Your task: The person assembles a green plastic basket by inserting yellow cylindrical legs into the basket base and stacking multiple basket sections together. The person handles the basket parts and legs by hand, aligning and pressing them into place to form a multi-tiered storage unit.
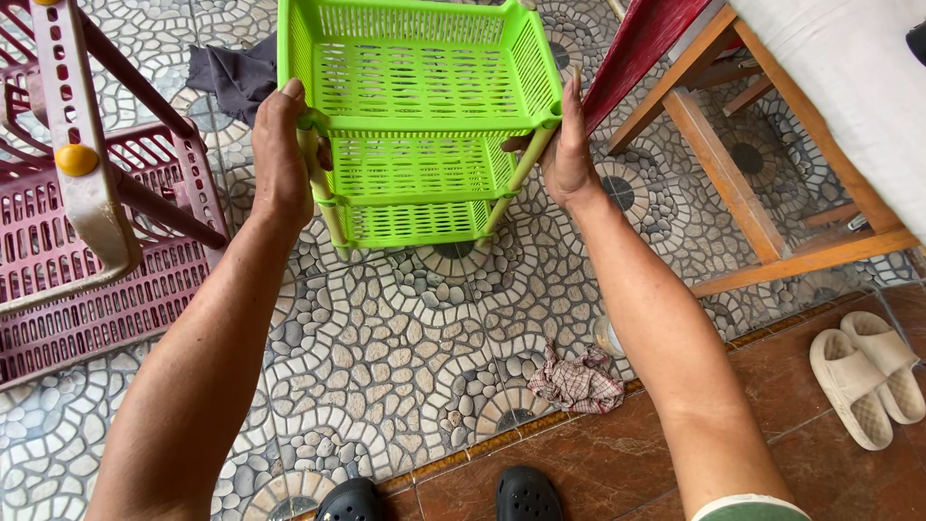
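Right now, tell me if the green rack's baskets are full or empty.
Empty. The green rack shows bare slatted bottoms in all three tiers, with floor tiles visible through them.

The pebble-patterned floor [386, 338] carries a crumpled checked rag [577, 381], a dark cloth [231, 77], pale slippers [866, 376], a maroon plastic rack [87, 260] and a wooden frame [733, 183].
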